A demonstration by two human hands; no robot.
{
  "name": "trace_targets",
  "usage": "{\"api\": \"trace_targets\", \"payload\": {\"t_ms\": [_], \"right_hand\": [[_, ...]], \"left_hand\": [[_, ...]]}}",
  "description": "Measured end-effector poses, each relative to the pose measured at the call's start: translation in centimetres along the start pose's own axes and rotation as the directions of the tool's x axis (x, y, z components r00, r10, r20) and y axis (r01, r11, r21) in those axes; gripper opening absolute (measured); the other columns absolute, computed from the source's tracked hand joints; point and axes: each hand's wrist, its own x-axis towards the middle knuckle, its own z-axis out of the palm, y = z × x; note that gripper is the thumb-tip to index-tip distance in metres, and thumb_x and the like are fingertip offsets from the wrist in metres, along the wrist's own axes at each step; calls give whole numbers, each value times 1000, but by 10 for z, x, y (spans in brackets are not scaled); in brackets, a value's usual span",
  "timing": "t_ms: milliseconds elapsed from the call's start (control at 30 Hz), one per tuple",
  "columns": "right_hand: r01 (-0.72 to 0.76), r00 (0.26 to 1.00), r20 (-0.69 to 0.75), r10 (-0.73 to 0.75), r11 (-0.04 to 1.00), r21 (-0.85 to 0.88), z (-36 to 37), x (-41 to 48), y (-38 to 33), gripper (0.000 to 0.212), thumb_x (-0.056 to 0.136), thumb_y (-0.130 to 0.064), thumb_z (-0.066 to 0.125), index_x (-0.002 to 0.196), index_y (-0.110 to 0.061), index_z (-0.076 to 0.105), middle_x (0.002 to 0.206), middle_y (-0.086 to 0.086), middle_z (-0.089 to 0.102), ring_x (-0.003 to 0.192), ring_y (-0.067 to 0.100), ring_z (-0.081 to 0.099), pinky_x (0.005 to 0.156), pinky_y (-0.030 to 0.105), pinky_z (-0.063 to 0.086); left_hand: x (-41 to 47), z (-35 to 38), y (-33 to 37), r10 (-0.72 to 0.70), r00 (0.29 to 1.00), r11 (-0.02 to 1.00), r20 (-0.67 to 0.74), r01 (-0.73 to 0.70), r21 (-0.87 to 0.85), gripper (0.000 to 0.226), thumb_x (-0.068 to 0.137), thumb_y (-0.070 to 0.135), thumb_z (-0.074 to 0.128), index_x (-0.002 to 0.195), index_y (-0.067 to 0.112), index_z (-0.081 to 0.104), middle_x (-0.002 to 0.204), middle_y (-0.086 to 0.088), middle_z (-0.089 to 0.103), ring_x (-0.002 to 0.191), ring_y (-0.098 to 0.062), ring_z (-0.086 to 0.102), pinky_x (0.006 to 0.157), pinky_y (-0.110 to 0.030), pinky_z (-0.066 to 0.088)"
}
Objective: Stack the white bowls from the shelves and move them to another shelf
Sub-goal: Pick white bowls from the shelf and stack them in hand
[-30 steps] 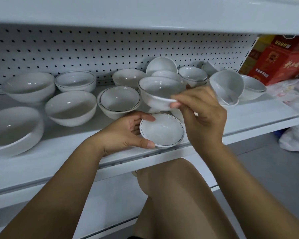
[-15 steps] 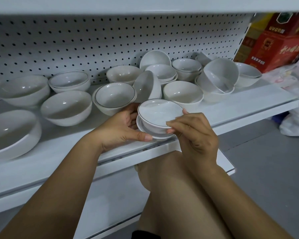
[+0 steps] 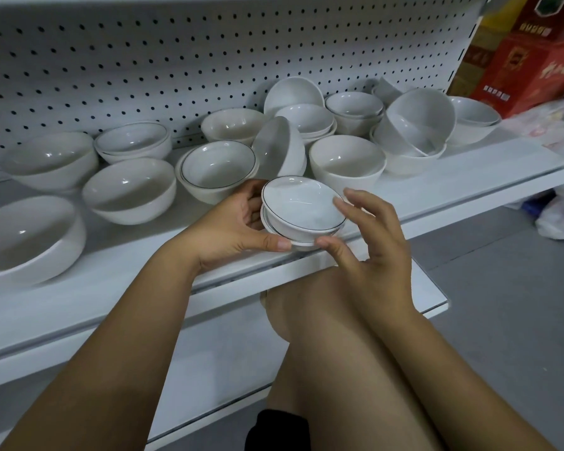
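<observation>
**Left of frame:** loose white bowls (image 3: 129, 190) stand on the shelf (image 3: 469, 172), none stacked with the pair yet.

**Centre left:** left hand (image 3: 235, 226). Thumb and fingers are curled round the two-bowl stack (image 3: 303, 208), which it holds at the shelf's front edge, mid-frame.

**Centre:** the upper, black-rimmed bowl of the stack is now nested in the lower one. A second ago it was carried above, pinched in the other hand.

**Centre right:** right hand (image 3: 372, 245). Its pinch has been released and the fingers are spread and nearly straight. The thumb tip touches the lower rim and the hand holds nothing.

**Right of frame:** tipped bowls (image 3: 420, 122). A red box (image 3: 534, 70) sits upper right.

**Status, as judged:** one nesting is done and the right hand is free to fetch another. Most bowls remain, and the move to another shelf has not begun.
</observation>
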Motion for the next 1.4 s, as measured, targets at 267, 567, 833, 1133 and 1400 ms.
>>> {"api": "trace_targets", "payload": {"t_ms": [267, 567, 833, 1133, 1400], "right_hand": [[-512, 857, 200, 475, 826, 235, 0, 1, -23, 69, 82, -47, 71, 143, -23, 52, 139, -10, 58, 126, -4, 56, 105, 19, 48], [-519, 854, 258, 453, 779, 352, 14, -6, -40, 53, 90, -19, 75, 140, -15, 57, 131, -6, 66, 117, -4, 62, 90, 10, 49], [-491, 840, 424, 339, 809, 324, 48, -7, -56, 54, 91, -17, 74, 140, -24, 50, 132, -17, 60, 121, -10, 56, 93, 7, 45], [-459, 844, 483, 233, 779, 426, 72, -15, -69, 74, 89, -32, 71, 153, -21, 35, 146, -17, 49, 135, -1, 48, 110, 24, 43], [-420, 887, 343, 309, 847, 325, 96, -21, -73, 93, 67, -58, 83, 144, -39, 34, 145, -14, 47, 137, 13, 44, 113, 43, 42]], "left_hand": [[-23, 8, 1, 18, 986, 995, -164, -34, -96, 81, 71, 43, 92, 138, 15, 55, 138, -1, 67, 133, -17, 60, 114, -38, 45], [-62, 33, 8, -25, 890, 986, -456, -53, -159, 52, 83, 36, 72, 129, 12, 66, 119, 0, 77, 117, -17, 71, 103, -41, 56], [-104, 7, 2, -46, 824, 989, -564, -41, -140, 51, 89, 31, 67, 135, 10, 61, 124, -3, 75, 119, -21, 70, 107, -45, 52], [-121, -7, 8, 24, 739, 996, -673, 39, 78, 32, 99, 26, 68, 128, 15, 67, 120, 2, 75, 113, -10, 70, 107, -36, 53], [-88, -60, 40, 408, 548, 800, -730, 171, 575, 18, 95, 29, 73, 104, 14, 74, 97, 7, 74, 88, -1, 66, 79, -11, 48]]}}
